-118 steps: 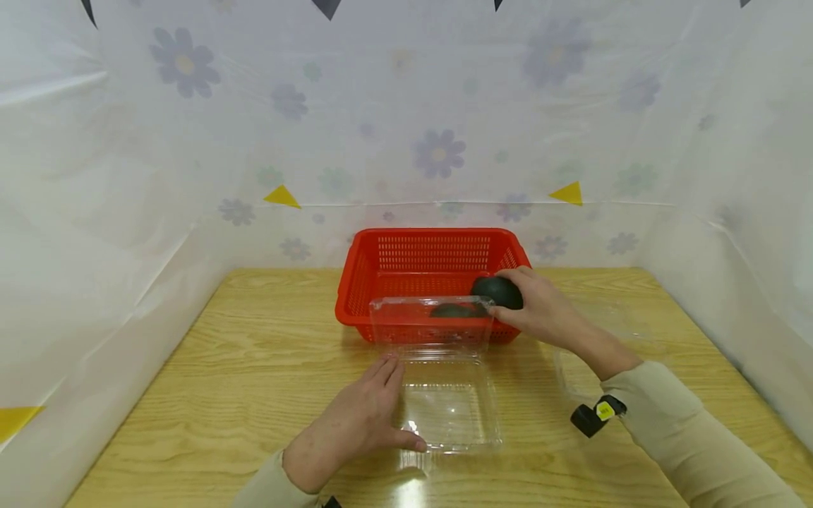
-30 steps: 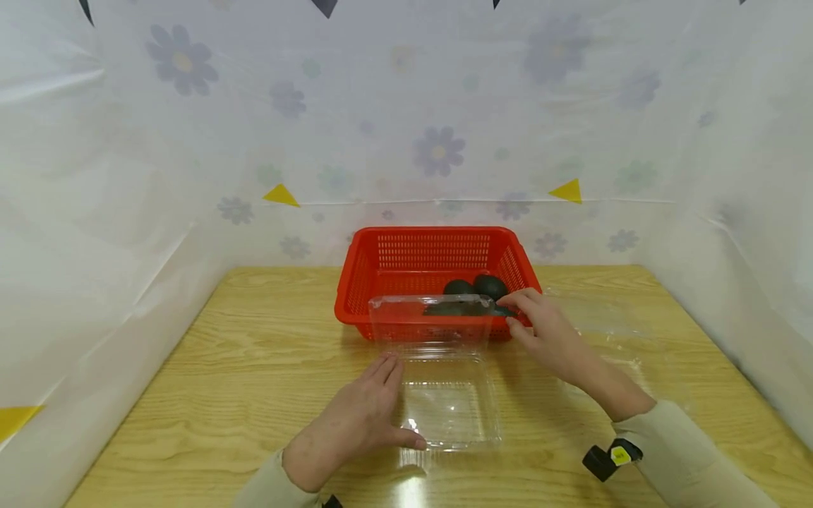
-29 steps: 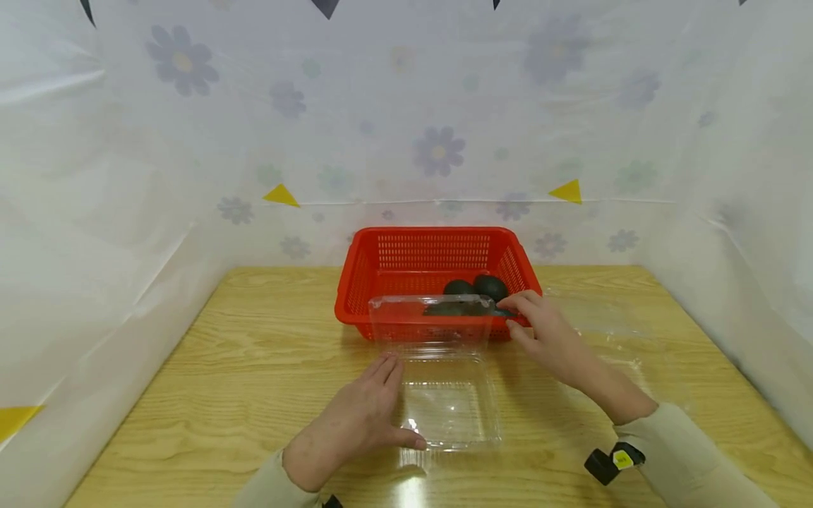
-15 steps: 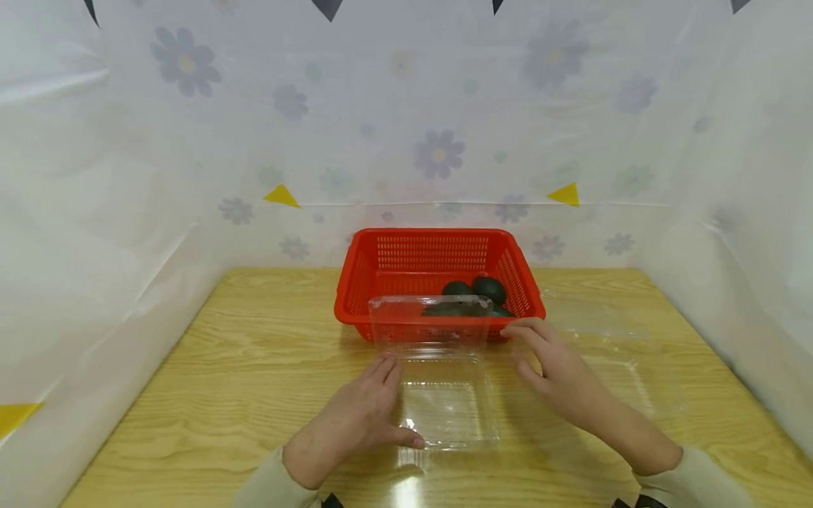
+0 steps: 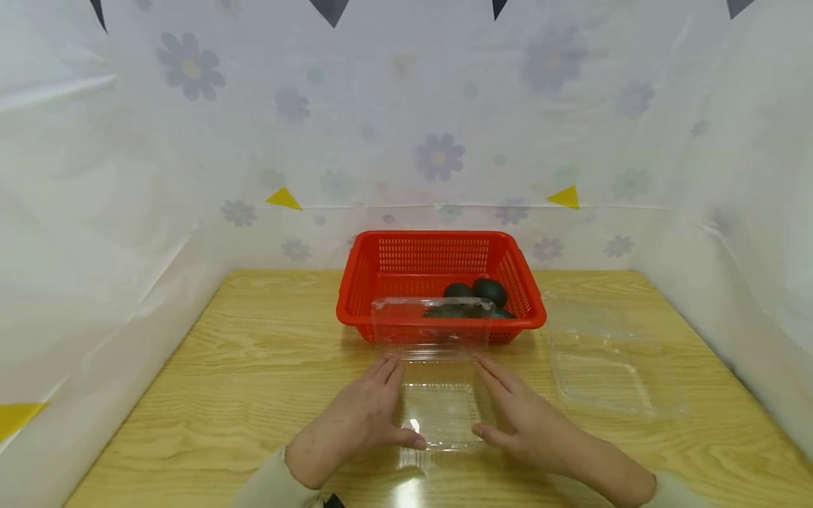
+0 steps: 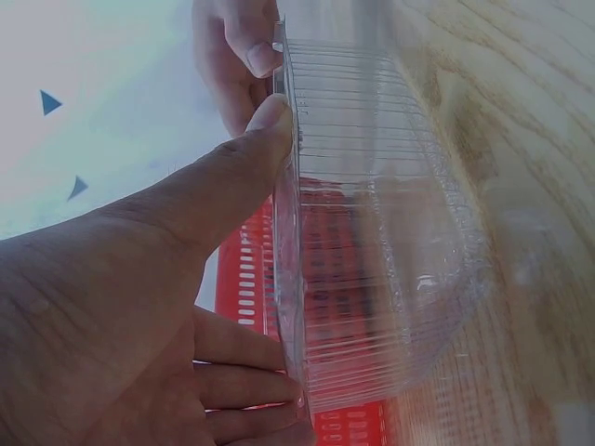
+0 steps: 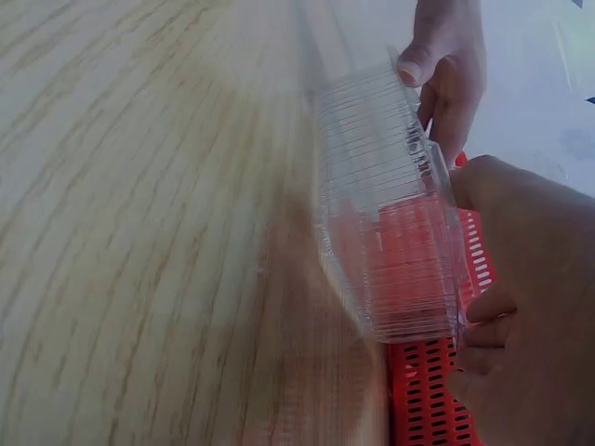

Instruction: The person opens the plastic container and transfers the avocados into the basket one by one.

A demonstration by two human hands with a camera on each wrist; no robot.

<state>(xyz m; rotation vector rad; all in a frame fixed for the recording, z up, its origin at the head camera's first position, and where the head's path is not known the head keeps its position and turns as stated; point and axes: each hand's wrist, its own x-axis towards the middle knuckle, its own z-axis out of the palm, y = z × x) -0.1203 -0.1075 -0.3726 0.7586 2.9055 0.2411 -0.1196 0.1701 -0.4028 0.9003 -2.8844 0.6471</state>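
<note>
A clear plastic clamshell box [image 5: 444,416] stands on the table with its lid [image 5: 387,321] raised at the back. My left hand [image 5: 356,416] rests along the box's left side, fingers straight near the back and thumb at the front corner. On the other side, my right hand [image 5: 533,427] touches the right edge with straight fingers and its thumb near the front. Both wrist views show thumbs and fingertips at the rim of the box [image 6: 372,232]. Behind it, a red basket [image 5: 435,250] holds several dark green avocados [image 5: 489,291], some seen through the lid.
A second clear clamshell box [image 5: 603,374] lies open on the wooden table [image 5: 254,353], to the right of my right hand. White flowered sheeting [image 5: 381,106] surrounds the table at the back and both sides.
My right hand held an avocado over the basket earlier and let it go there. It then came back toward me, down to the right side of the box. My left hand has stayed in place.
</note>
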